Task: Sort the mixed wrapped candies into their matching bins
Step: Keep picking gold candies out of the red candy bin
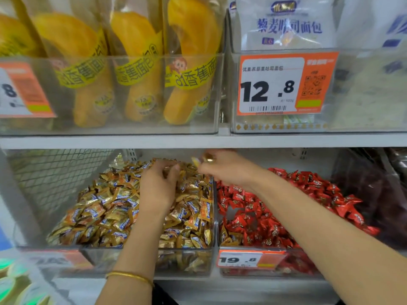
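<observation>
Head view places us mid-sort: our right hand [222, 168] pinches a small yellowish candy [195, 160], blurred, above the back right corner of the gold bin [132, 258]. Our left hand [158, 188] lies curled on the gold candies [105, 212] heaped in this bin; if it holds one, we cannot tell.

We judge the next move is to let the pinched candy fall into the gold bin, then go for the strays. The red bin [297, 267], touching the gold bin on its right side, is full of red candies [264, 216]. A few stray gold pieces [228, 238] sit in its front corner, the one nearest the gold bin. They need a careful pinch.
</observation>
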Available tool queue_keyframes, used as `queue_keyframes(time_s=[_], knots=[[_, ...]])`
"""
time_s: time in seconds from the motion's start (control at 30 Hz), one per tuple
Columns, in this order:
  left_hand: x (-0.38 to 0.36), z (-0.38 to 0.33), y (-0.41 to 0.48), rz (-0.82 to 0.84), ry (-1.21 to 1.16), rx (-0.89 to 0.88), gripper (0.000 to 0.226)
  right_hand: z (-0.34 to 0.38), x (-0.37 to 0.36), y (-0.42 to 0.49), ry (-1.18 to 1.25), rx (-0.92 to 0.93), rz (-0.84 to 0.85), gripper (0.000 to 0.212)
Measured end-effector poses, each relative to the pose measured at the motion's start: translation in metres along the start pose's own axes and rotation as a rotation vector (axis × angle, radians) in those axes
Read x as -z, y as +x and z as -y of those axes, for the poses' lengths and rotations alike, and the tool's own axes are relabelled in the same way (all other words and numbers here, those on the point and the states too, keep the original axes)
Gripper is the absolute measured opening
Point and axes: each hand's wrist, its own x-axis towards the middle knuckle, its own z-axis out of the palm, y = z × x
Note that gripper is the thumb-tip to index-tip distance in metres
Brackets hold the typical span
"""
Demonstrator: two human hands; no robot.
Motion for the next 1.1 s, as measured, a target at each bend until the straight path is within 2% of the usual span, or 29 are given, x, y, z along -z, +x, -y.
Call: queue_keyframes(time_s=[0.03,0.07,0.13,0.17,0.23,0.3,0.37,0.43,0.5,0.63,0.7,0.77,0.83,0.9,1.0,1.1], knots=[[0.004,0.003,0.002,-0.019,0.056,0.001,0.028,0.013,-0.01,0.008,-0.051,0.032,0.017,0.016],[0.009,0.004,0.002,-0.022,0.111,0.012,0.039,0.02,-0.019,0.016,-0.043,0.04,0.049,0.03],[0.018,0.005,0.0,-0.016,0.179,0.018,0.054,0.024,-0.027,0.026,0.082,-0.029,0.15,0.058],[0.023,0.006,-0.002,-0.021,0.207,-0.003,0.058,0.022,-0.027,0.025,0.148,-0.045,0.173,0.06],[0.029,0.007,-0.007,-0.064,0.226,-0.065,0.06,0.013,-0.019,0.015,0.231,-0.046,0.132,0.056],[0.031,0.002,-0.01,-0.094,0.19,-0.14,0.052,-0.003,-0.008,0.001,0.32,-0.02,0.049,0.051],[0.024,-0.009,-0.015,-0.033,0.117,-0.239,0.04,-0.02,0.006,-0.016,0.449,0.011,-0.038,0.041],[0.009,-0.022,-0.023,0.119,0.035,-0.338,0.03,-0.036,0.02,-0.033,0.467,-0.004,-0.113,0.035],[-0.009,-0.03,-0.031,0.269,0.018,-0.436,0.027,-0.056,0.028,-0.044,0.379,-0.057,-0.099,0.03],[-0.032,-0.037,-0.036,0.407,0.083,-0.592,0.031,-0.079,0.019,-0.054,0.079,-0.082,0.178,0.017],[-0.037,-0.038,-0.036,0.408,0.081,-0.591,0.04,-0.084,0.006,-0.052,-0.014,-0.012,0.289,0.024],[-0.039,-0.039,-0.036,0.391,0.077,-0.566,0.046,-0.089,-0.011,-0.046,-0.229,0.08,0.376,0.039],[-0.041,-0.039,-0.036,0.378,0.076,-0.538,0.047,-0.095,-0.024,-0.039,-0.464,0.153,0.403,0.043],[-0.043,-0.038,-0.035,0.372,0.075,-0.528,0.046,-0.098,-0.03,-0.036,-0.594,0.157,0.426,0.043],[-0.047,-0.037,-0.033,0.37,0.087,-0.529,0.043,-0.099,-0.026,-0.035,-0.698,0.135,0.437,0.04],[-0.05,-0.037,-0.033,0.357,0.103,-0.539,0.041,-0.105,-0.011,-0.032,-0.751,0.038,0.349,0.033]])
